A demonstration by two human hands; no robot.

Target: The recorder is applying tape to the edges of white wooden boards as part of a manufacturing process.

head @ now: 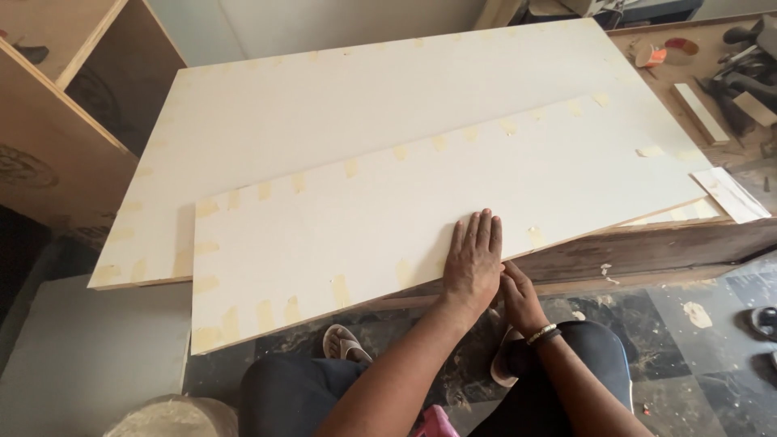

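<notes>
A long white laminate board (388,210) lies at an angle on top of a larger white board (324,105). Both rest on a wooden workbench (647,247). Strips of tan masking tape (341,289) line the edges of both boards. My left hand (473,259) lies flat, palm down, on the top board near its front edge. My right hand (518,299), with a bracelet on the wrist, touches that front edge just below the left hand. Its fingertips are partly hidden, so I cannot tell its grip.
A plywood cabinet (57,137) stands at the left. Tools (745,73), a tape roll (680,47), a wood strip (700,113) and a white offcut (732,194) lie at the bench's right end. A grey sheet (89,356) sits lower left. Below are my sandalled foot (344,344) and a dusty dark floor.
</notes>
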